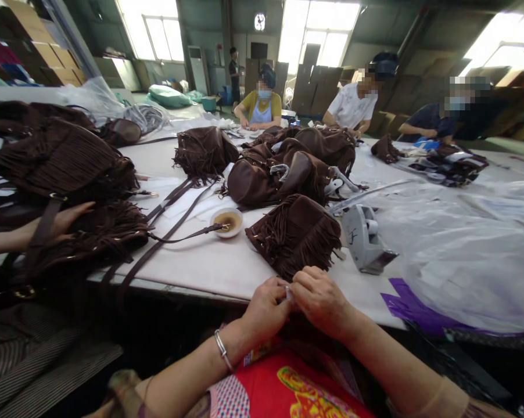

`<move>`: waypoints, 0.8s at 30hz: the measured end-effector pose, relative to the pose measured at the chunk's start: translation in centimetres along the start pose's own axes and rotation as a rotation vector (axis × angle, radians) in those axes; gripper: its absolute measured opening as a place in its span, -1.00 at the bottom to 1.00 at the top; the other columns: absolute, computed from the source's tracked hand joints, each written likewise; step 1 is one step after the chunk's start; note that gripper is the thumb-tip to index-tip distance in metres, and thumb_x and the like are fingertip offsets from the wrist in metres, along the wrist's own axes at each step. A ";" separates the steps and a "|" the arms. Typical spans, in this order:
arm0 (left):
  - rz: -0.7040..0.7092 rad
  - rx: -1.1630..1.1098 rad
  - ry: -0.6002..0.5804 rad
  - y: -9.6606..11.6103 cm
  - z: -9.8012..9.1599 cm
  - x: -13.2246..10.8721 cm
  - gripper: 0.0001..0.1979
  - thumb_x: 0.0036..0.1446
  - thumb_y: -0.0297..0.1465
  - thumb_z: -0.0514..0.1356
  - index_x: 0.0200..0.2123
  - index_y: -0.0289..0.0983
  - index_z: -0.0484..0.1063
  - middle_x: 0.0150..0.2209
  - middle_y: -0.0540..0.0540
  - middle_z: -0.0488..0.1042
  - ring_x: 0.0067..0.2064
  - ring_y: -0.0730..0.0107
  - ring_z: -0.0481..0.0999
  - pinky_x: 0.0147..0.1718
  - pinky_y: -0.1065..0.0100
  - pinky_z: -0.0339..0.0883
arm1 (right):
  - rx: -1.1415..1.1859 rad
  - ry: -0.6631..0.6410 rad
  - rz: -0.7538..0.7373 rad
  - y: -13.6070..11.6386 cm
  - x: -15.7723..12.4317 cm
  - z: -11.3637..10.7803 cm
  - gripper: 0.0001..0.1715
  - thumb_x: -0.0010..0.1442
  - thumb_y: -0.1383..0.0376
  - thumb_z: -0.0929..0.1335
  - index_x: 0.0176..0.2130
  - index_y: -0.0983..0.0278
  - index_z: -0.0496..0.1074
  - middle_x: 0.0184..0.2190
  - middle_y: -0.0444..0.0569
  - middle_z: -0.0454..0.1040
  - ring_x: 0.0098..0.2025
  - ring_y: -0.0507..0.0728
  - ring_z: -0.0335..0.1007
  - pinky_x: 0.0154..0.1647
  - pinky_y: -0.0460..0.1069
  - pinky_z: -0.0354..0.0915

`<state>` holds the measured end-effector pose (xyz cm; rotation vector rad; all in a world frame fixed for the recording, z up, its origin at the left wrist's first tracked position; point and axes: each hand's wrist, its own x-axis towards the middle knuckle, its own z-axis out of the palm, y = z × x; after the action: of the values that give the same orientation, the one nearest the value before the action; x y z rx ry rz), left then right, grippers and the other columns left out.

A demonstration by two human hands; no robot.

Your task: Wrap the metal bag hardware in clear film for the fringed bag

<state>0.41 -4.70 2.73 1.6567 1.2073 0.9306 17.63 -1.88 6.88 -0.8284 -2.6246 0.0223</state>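
Observation:
My left hand [268, 307], with a silver bangle on its wrist, is closed near the table's front edge. Against it is my right hand [320, 299], its fingers also pinched together. Between the fingertips shows a small, pale bit of something too small to name. Just beyond both hands a dark brown fringed bag [297, 235] lies on the white table [201, 273]. Right of that bag stands a grey tape dispenser [364, 238]. A white bowl [227, 223] with brownish contents sits to the left, a strap end with a buckle resting over it.
At left, a person's hand [65, 223] touches a pile of brown fringed bags [65, 157]. More bags [283, 165] lie mid-table. Clear plastic sheeting [462, 249] and purple tape [419, 307] cover the right side. Several people are across the table.

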 end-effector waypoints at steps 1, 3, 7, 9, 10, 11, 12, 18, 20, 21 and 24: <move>0.013 0.005 -0.001 -0.1 0.0 0.0 -0.77 0.17 -0.45 0.20 -0.52 -0.23 0.56 -0.24 -0.06 0.53 -0.13 0.34 0.48 -0.09 0.35 0.36 | -0.027 -0.002 -0.025 -0.2 -0.3 0.2 -0.70 0.38 0.35 0.24 -0.37 0.31 0.44 -0.41 0.01 0.37 -0.32 0.15 0.20 -0.26 0.07 0.17; 0.025 0.011 -0.002 -0.2 -0.1 0.0 -0.76 0.17 -0.46 0.19 -0.51 -0.23 0.56 -0.25 -0.05 0.54 -0.12 0.34 0.48 -0.08 0.35 0.36 | 0.005 -0.014 -0.050 -0.4 -0.8 0.2 -0.70 0.40 0.36 0.21 -0.30 0.32 0.46 -0.37 0.03 0.39 -0.30 0.16 0.21 -0.25 0.08 0.18; 0.042 0.018 -0.010 -0.2 0.1 -0.2 -0.79 0.16 -0.46 0.21 -0.51 -0.23 0.56 -0.23 -0.06 0.52 -0.13 0.35 0.47 -0.09 0.35 0.37 | 0.347 -0.033 0.034 0.4 -1.0 -0.4 -0.71 0.39 0.35 0.23 -0.26 0.31 0.51 -0.31 0.04 0.46 -0.23 0.13 0.32 -0.20 0.03 0.27; 0.064 0.028 -0.009 -0.2 0.3 -0.3 -0.81 0.14 -0.47 0.22 -0.52 -0.25 0.54 -0.21 -0.08 0.50 -0.13 0.35 0.47 -0.10 0.35 0.37 | 0.534 -0.068 0.153 1.0 -0.6 -0.9 -0.72 0.36 0.32 0.29 -0.34 0.30 0.54 -0.36 0.00 0.47 -0.29 0.08 0.37 -0.26 -0.02 0.30; 0.076 0.036 -0.007 -0.3 0.4 -0.4 -0.82 0.13 -0.47 0.23 -0.52 -0.26 0.54 -0.20 -0.09 0.50 -0.13 0.35 0.46 -0.10 0.35 0.37 | 0.603 -0.100 0.219 1.3 -0.3 -1.1 -0.73 0.33 0.32 0.32 -0.37 0.30 0.55 -0.39 -0.03 0.48 -0.33 0.06 0.39 -0.31 -0.05 0.30; 0.086 0.044 -0.005 -0.3 0.5 -0.4 -0.82 0.12 -0.48 0.23 -0.52 -0.27 0.53 -0.19 -0.10 0.49 -0.13 0.34 0.46 -0.10 0.34 0.37 | 0.655 -0.137 0.278 1.6 0.0 -1.3 -0.76 0.29 0.32 0.35 -0.40 0.29 0.55 -0.42 -0.06 0.48 -0.36 0.05 0.40 -0.35 -0.07 0.30; 0.095 0.051 -0.003 -0.3 0.5 -0.5 -0.81 0.12 -0.49 0.23 -0.53 -0.27 0.52 -0.18 -0.11 0.48 -0.13 0.34 0.46 -0.10 0.33 0.37 | 0.690 -0.174 0.329 1.7 0.3 -1.4 -0.79 0.24 0.34 0.38 -0.42 0.29 0.56 -0.44 -0.08 0.49 -0.39 0.04 0.41 -0.38 -0.08 0.29; 0.144 0.073 -0.011 -0.3 0.3 -0.7 -0.84 0.16 -0.49 0.20 -0.44 -0.28 0.55 -0.14 -0.14 0.47 -0.08 0.30 0.46 -0.04 0.29 0.38 | 0.552 -0.259 0.397 1.8 1.6 -1.3 -0.92 0.06 0.44 0.45 -0.43 0.27 0.54 -0.46 -0.17 0.50 -0.40 0.03 0.41 -0.40 -0.11 0.23; 0.146 0.081 -0.013 -0.2 0.2 -0.7 -0.84 0.17 -0.48 0.19 -0.41 -0.28 0.57 -0.15 -0.15 0.48 -0.07 0.29 0.45 -0.03 0.29 0.38 | 0.461 -0.299 0.334 1.6 1.7 -1.3 -0.90 0.10 0.43 0.45 -0.42 0.25 0.55 -0.44 -0.16 0.48 -0.38 0.02 0.40 -0.39 -0.11 0.20; 0.144 0.082 -0.015 -0.2 0.2 -0.7 -0.85 0.17 -0.48 0.19 -0.39 -0.27 0.57 -0.15 -0.14 0.48 -0.07 0.29 0.45 -0.03 0.29 0.38 | 0.418 -0.331 0.300 1.5 1.8 -1.4 -0.87 0.13 0.43 0.43 -0.43 0.25 0.56 -0.45 -0.15 0.47 -0.39 0.02 0.38 -0.40 -0.11 0.19; 0.133 0.089 -0.029 0.0 0.2 -0.5 -0.85 0.17 -0.49 0.19 -0.33 -0.27 0.59 -0.14 -0.14 0.47 -0.07 0.29 0.45 -0.01 0.28 0.37 | 0.269 -0.386 0.228 1.2 1.6 -1.3 -0.74 0.21 0.40 0.40 -0.51 0.27 0.53 -0.49 -0.12 0.43 -0.43 0.01 0.34 -0.43 -0.08 0.12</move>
<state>0.46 -5.26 2.57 1.8337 1.1445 0.9416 17.58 -0.13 8.46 -1.1099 -2.7655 0.6408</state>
